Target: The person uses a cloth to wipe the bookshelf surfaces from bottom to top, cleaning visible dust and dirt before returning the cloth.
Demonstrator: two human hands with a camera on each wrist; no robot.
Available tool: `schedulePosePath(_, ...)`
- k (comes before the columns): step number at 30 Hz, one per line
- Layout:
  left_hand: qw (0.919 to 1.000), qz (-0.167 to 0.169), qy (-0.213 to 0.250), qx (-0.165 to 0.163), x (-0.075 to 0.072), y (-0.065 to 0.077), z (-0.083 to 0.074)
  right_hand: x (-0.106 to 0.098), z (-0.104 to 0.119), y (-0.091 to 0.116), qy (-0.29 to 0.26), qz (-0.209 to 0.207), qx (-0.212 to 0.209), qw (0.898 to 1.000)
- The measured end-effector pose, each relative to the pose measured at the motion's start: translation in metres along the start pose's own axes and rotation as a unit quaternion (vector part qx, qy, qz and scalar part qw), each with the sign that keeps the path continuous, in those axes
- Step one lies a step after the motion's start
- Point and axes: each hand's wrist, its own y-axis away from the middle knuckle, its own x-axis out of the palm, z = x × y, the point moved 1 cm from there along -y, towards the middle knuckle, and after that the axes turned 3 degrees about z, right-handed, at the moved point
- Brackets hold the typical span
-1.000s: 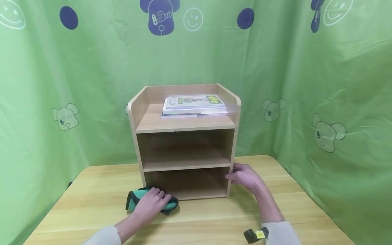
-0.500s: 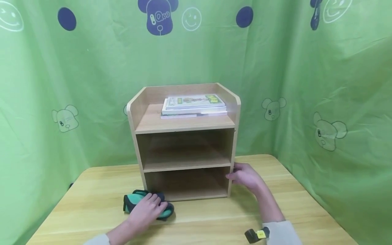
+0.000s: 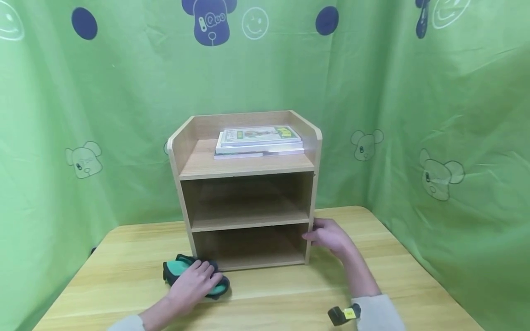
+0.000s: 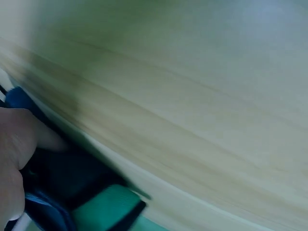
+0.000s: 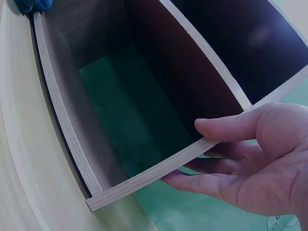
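A small wooden shelf unit (image 3: 248,226) stands on the table, seen from the front in the head view. My right hand (image 3: 330,237) grips its right side panel (image 5: 149,174) low down, thumb on the front edge and fingers along the outer face. At the unit's lower left corner, my left hand (image 3: 193,283) holds a soft teal-and-black fabric item (image 3: 218,288) with fingers curled over its top. The left wrist view shows part of that item, a dark face and a green patch with black trim (image 4: 107,208); its kind cannot be told.
A stack of books (image 3: 258,141) lies on the unit's top shelf, inside its raised sides. The wooden table (image 3: 385,257) has green curtains (image 3: 136,92) behind and at both sides. A black strap device with a yellow label (image 3: 344,315) sits at the right sleeve.
My left hand has shifted slightly left with the fabric item, along the unit's lower left corner. The right hand keeps its grip on the side panel. The head view has drifted a little.
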Motion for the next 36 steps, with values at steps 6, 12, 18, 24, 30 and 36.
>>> schedulePosePath(6,0.9989,-0.025,-0.019,0.036,0.011,0.009,0.008,-0.001,0.001,0.001,0.002,0.004,0.0,1.0)
schedulePosePath(12,0.9983,-0.042,-0.023,0.034,0.013,0.0,0.006,-0.002,0.002,0.002,0.013,-0.003,0.002,1.0)
schedulePosePath(18,0.9972,-0.069,-0.026,0.01,0.012,-0.033,-0.007,0.0,0.003,0.001,0.014,-0.002,0.007,1.0)
schedulePosePath(24,0.9975,-0.062,-0.035,0.002,0.002,-0.084,-0.034,0.001,0.004,0.0,0.017,-0.006,0.003,1.0)
schedulePosePath(30,0.9994,0.008,0.004,-0.032,-0.016,-0.151,-0.068,0.002,0.004,0.002,0.01,-0.01,0.002,1.0)
schedulePosePath(36,0.9884,0.071,0.1,-0.09,-0.025,-0.196,-0.087,0.001,0.004,0.003,-0.014,-0.007,-0.006,1.0)
